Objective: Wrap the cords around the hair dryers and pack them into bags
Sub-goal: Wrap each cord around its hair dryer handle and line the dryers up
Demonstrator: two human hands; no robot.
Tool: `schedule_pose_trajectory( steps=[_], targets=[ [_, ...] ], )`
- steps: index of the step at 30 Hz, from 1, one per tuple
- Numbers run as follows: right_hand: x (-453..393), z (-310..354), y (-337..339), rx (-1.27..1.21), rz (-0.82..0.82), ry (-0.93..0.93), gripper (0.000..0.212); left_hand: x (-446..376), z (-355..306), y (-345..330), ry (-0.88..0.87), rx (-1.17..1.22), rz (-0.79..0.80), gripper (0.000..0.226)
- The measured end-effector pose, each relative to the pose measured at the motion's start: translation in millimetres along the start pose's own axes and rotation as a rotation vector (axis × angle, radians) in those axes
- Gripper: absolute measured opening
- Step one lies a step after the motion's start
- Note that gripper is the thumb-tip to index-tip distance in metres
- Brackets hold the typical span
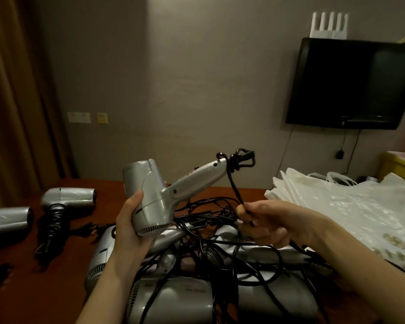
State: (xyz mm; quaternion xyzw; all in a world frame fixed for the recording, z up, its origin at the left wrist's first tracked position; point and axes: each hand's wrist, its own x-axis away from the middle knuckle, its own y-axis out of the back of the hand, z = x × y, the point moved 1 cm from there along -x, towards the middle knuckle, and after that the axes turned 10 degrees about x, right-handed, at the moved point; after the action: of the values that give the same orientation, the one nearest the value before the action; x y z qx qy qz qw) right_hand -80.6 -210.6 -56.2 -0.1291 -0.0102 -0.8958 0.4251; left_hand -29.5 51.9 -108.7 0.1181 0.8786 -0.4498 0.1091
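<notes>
Silver dryer (150,195) lies gripped in the left hand (130,226), handle slanting up-right, barrel along the palm; right hand (274,224) fingers (243,210) pinch its cord (235,188).

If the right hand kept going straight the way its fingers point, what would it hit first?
Probably the held hair dryer in the left hand: the right hand, pinching the cord, points left toward its body. Depth is unclear.

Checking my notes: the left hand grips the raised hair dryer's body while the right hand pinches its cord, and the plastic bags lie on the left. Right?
Not quite. The head view shows the plastic bags on the right; the rest stands.
</notes>
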Motion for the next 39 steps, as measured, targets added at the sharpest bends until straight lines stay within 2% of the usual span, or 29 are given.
schedule_pose_trajectory(
  steps=[3,8,11,12,14,17,21,25,28,30,33,36,39],
  targets=[
    [1.0,12.6,-7.6,0.309,-0.089,-0.115,0.034,0.5,-0.8,-3.0,0.005,-0.003,0.012,0.042],
    [3.3,54.2,-11.4,0.860,-0.352,-0.490,0.036,0.2,-2.3,0.9,0.071,-0.063,0.029,0.044],
    [7.4,75.5,-10.5,1.210,-0.551,-0.588,0.044,-0.8,-4.1,2.2,0.098,-0.160,0.064,0.077],
    [9.4,80.4,-8.6,1.264,-0.637,-0.574,0.041,-0.5,-4.4,2.3,0.095,-0.178,0.074,0.069],
    [13.0,87.4,-4.7,1.223,-0.752,-0.497,0.034,0.7,-5.2,1.2,0.074,-0.231,0.093,0.056],
    [15.0,93.1,-11.2,1.195,-0.814,-0.316,0.032,2.3,-6.9,-4.4,0.032,-0.338,0.134,0.067],
    [9.5,90.9,-21.4,1.189,-0.881,-0.136,0.014,1.8,-7.6,-4.0,-0.048,-0.372,0.072,0.067],
    [3.6,76.0,-19.7,1.043,-0.876,-0.121,0.025,1.7,-10.0,-3.4,-0.117,-0.434,0.062,0.067],
    [10.0,74.3,-15.9,0.948,-0.819,-0.106,0.019,2.4,-7.5,-4.1,-0.080,-0.399,0.072,0.067],
    [14.4,79.1,-14.2,1.046,-0.811,-0.125,0.013,3.3,-5.5,-5.8,-0.061,-0.406,0.088,0.067],
    [7.7,83.2,-15.8,1.332,-0.886,-0.213,0.008,3.4,-4.6,-8.5,-0.070,-0.425,0.110,0.068],
    [-6.4,81.9,-19.9,1.696,-1.004,-0.211,0.032,2.9,-4.3,-9.2,-0.099,-0.449,0.122,0.065],
    [-14.1,77.8,-27.9,1.799,-1.055,-0.149,0.035,2.1,-2.4,-7.9,-0.133,-0.472,0.109,0.061]
  ],
)
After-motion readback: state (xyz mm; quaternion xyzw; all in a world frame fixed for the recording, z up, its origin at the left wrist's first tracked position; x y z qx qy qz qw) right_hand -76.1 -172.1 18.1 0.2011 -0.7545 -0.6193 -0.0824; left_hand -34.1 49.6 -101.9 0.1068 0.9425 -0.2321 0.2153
